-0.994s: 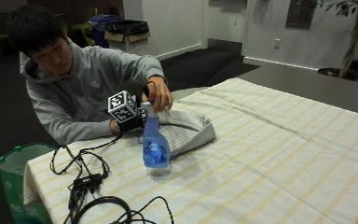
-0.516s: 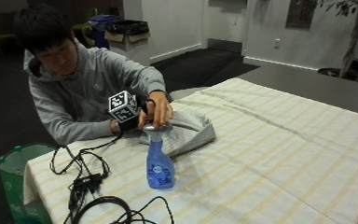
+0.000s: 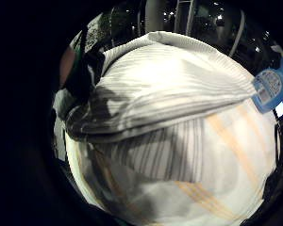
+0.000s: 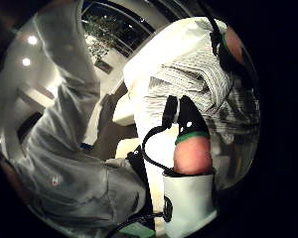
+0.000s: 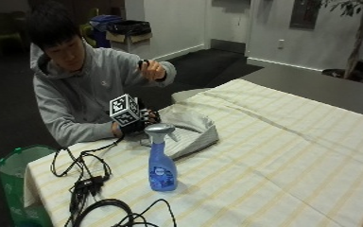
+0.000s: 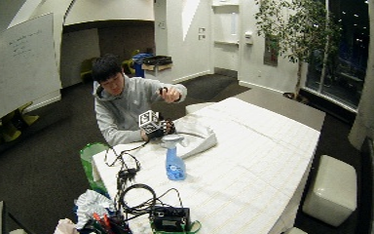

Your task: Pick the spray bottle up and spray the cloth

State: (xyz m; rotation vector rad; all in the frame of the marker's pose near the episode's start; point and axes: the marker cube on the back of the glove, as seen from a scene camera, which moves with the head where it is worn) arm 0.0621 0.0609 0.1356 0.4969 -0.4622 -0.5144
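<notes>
My right hand point(image 5: 137, 124) looks released. In the thumb side palm view the thumb point(image 4: 191, 124) lies straight and a second finger point(image 4: 233, 49) reaches out apart from it, with nothing caught between them. I cannot tell whether the fingertips touch the cloth point(image 5: 191, 130) or only hover at its near edge. The cloth lies bunched right under and just beyond the fingers, and it fills the little finger side palm view.

The bottle point(image 5: 161, 158) stands upright on the table point(image 5: 282, 156), just beside the cloth and off to the side of my fingers. It is near them, but nothing is touching it. Its nozzle seems to point roughly toward the cloth, though I would not swear to it. My bare left hand point(image 5: 151, 68) is up in the air, well clear of both, pinching something small and dark that I cannot make out.

I judge the bottle free for the taking, so I am at the pick-up step. Next I need to swing the fingers off the cloth and over to the bottle's neck. They wrap below the trigger head, with the index finger free for the trigger. Then I lift it and turn the nozzle at the cloth. I should approach level, since the bottle is tall and narrow and a sideways knock would tip it.
</notes>
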